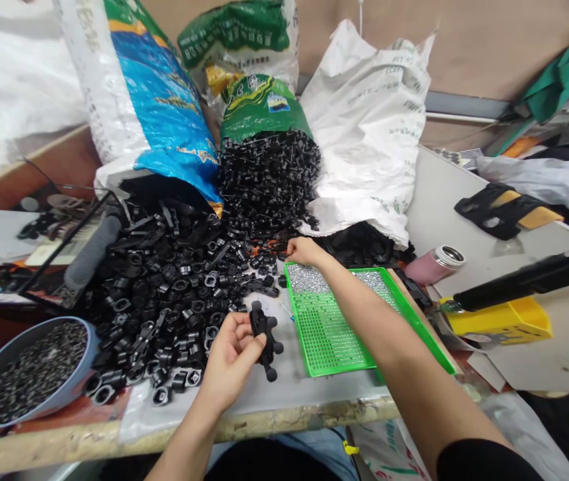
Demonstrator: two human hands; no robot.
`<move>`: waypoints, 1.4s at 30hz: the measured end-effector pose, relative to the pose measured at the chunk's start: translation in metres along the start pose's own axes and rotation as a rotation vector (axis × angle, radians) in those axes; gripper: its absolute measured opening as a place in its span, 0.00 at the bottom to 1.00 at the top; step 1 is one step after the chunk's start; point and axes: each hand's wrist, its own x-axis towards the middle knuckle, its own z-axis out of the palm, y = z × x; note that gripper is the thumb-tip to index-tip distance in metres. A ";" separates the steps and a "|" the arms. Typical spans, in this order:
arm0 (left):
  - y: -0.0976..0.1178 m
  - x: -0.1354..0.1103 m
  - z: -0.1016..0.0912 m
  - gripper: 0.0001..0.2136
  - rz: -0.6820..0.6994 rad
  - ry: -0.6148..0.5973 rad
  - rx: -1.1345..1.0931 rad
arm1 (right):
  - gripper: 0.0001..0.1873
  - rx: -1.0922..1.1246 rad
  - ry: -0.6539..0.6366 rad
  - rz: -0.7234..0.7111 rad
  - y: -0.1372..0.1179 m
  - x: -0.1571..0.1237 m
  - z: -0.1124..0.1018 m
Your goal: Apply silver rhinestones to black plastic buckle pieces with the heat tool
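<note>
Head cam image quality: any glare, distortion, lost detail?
Head view: white sack very bright; bowl looks stretched near the edge, wide-angle style; black heap partly merges into dark tones; left hand and held black piece read fairly clearly.

At the near left we have a bowl (85, 366) of parts (33, 371); to its right spreads a heap of loose pieces (174, 287). Along the far side stand three sacks (264, 113). Our left hand (234, 357) holds a bracket (264, 342) between the heap and a tray (317, 337) on the right; our right hand (305, 251) is at the tray's far left corner. Fasteners (309, 278) lie in its far part. Farther right sits a bin (505, 324), with a flask (429, 267) behind.
</note>
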 end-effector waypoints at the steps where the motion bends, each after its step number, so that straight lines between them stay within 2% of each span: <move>1: 0.000 0.001 -0.001 0.18 0.015 0.025 -0.004 | 0.09 0.040 0.030 -0.026 -0.002 -0.007 -0.003; 3: -0.001 0.005 -0.002 0.18 0.053 0.083 -0.005 | 0.03 0.121 0.103 -0.078 -0.008 -0.029 -0.009; 5: -0.003 0.008 -0.003 0.18 0.086 0.139 -0.007 | 0.07 0.250 0.133 -0.133 -0.019 -0.062 -0.013; 6: -0.004 0.010 -0.003 0.18 0.096 0.160 -0.014 | 0.12 0.343 0.103 -0.171 -0.025 -0.081 -0.012; 8: -0.006 0.014 -0.001 0.19 0.109 0.179 -0.038 | 0.20 0.790 -0.101 -0.261 -0.039 -0.119 -0.006; 10: -0.007 0.016 0.002 0.19 0.120 0.173 -0.057 | 0.22 0.988 -0.200 -0.235 -0.050 -0.149 0.005; 13: -0.007 0.015 0.005 0.19 0.135 0.151 -0.068 | 0.24 1.073 -0.195 -0.126 -0.060 -0.169 0.024; 16: -0.004 0.011 0.006 0.19 0.137 0.137 -0.081 | 0.26 1.117 -0.188 -0.065 -0.062 -0.169 0.034; 21: 0.004 0.003 0.007 0.18 0.079 0.085 -0.149 | 0.25 1.073 -0.199 -0.074 -0.060 -0.167 0.037; 26: 0.006 0.001 0.007 0.21 0.059 0.109 -0.187 | 0.22 0.926 -0.101 -0.129 -0.062 -0.171 0.035; 32: 0.005 0.004 0.006 0.25 0.048 0.069 -0.180 | 0.19 0.971 -0.230 -0.221 -0.060 -0.174 0.026; 34: 0.005 0.004 0.006 0.25 0.035 0.060 -0.196 | 0.18 0.955 -0.225 -0.228 -0.059 -0.175 0.025; 36: 0.006 0.004 0.006 0.25 0.037 0.063 -0.207 | 0.18 0.859 -0.131 -0.237 -0.060 -0.177 0.025; 40: 0.006 0.006 0.006 0.24 0.041 0.069 -0.213 | 0.11 0.601 0.171 -0.341 -0.066 -0.188 0.029; 42: 0.006 0.007 0.006 0.24 0.047 0.087 -0.202 | 0.09 0.526 0.244 -0.411 -0.068 -0.193 0.032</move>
